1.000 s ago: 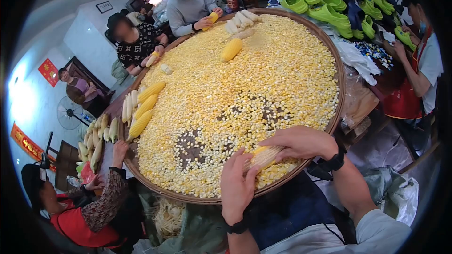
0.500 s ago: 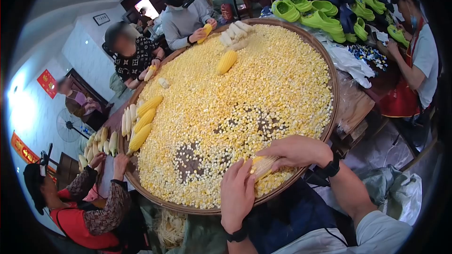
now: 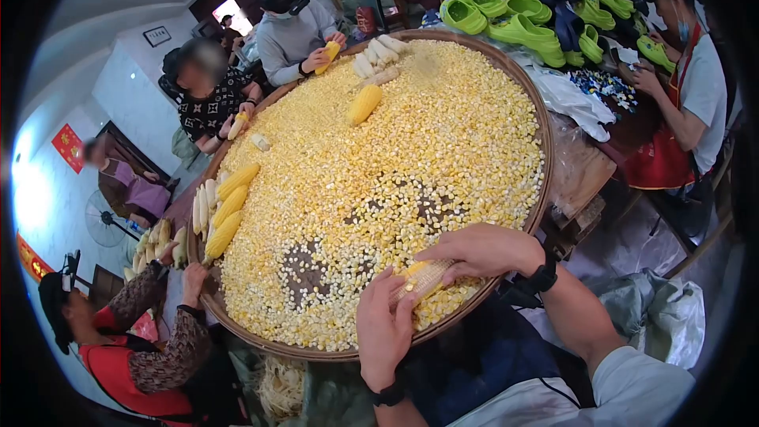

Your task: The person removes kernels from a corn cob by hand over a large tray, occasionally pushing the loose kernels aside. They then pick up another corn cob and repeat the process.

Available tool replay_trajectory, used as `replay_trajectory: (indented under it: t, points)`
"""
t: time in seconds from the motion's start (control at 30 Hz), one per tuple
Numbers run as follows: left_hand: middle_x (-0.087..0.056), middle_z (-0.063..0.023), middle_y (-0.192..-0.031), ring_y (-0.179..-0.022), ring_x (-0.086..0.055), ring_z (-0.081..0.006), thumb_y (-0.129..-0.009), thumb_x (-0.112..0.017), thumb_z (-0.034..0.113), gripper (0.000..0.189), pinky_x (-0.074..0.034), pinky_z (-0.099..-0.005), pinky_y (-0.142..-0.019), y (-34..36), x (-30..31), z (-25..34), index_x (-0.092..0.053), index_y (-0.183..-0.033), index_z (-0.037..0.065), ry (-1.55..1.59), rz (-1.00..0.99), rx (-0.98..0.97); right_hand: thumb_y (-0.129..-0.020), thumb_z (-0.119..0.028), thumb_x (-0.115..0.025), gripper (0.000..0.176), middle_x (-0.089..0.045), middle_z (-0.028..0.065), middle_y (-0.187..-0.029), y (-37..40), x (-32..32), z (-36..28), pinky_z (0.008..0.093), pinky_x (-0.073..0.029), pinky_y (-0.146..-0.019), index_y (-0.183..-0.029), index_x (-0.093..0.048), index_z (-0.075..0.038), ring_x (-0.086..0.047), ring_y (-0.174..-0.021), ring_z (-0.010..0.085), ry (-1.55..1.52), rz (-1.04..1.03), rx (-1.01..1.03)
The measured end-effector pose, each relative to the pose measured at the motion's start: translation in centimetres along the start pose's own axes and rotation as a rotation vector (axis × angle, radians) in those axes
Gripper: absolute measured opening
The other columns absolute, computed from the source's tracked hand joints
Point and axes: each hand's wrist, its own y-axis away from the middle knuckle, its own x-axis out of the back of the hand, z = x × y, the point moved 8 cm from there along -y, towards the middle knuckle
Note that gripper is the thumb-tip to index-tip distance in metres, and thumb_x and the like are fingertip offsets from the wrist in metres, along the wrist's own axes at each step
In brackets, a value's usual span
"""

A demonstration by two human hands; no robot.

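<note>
Loose kernels cover most of the round tray, with dark bare patches towards its near side. At the near rim, the left hand is closed about the left end of a cob, and the right hand grips the other end. The cob lies tilted between them, partly stripped, with yellow kernels remaining along its lower side; whether it touches the kernels below cannot be told. At left, one hand of a co-worker in a red vest is at the rim. Just beyond, three yellow cobs lie next to pale cobs. Farther off, a lone yellow cob rests on the kernels. Two seated people each hold a cob at the far-left rim. Green clogs are piled behind the tray, at right.
</note>
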Motion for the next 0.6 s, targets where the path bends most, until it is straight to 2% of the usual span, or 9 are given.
replay_trajectory:
  t: [0.3, 0.6]
  points:
    - [-0.070, -0.0247, -0.145, -0.131, -0.068, -0.0426, -0.102, -0.077, 0.014, 0.028, -0.055, -0.0475, -0.110, 0.0, 0.2, 0.4, -0.070, -0.127, 0.003, -0.052, 0.005, 0.014, -0.099, -0.031, -0.080, 0.063, -0.075, 0.0198, -0.125, 0.2, 0.1, 0.0, 0.0528, -0.056, -0.097, -0.157, -0.063, -0.013, -0.071, -0.118, 0.0440, -0.011, 0.027, 0.013]
    - [-0.069, -0.0227, -0.144, -0.133, -0.066, -0.0415, -0.100, -0.080, 0.014, 0.047, -0.054, -0.0474, -0.112, -0.1, 0.1, 1.2, -0.068, -0.144, 0.003, -0.134, -0.014, -0.041, -0.101, -0.031, -0.079, 0.061, -0.075, 0.0204, -0.126, 0.2, 0.0, 0.1, 0.0526, -0.056, -0.098, -0.157, -0.063, -0.012, -0.071, -0.119, 0.0438, -0.020, 0.034, 0.023]
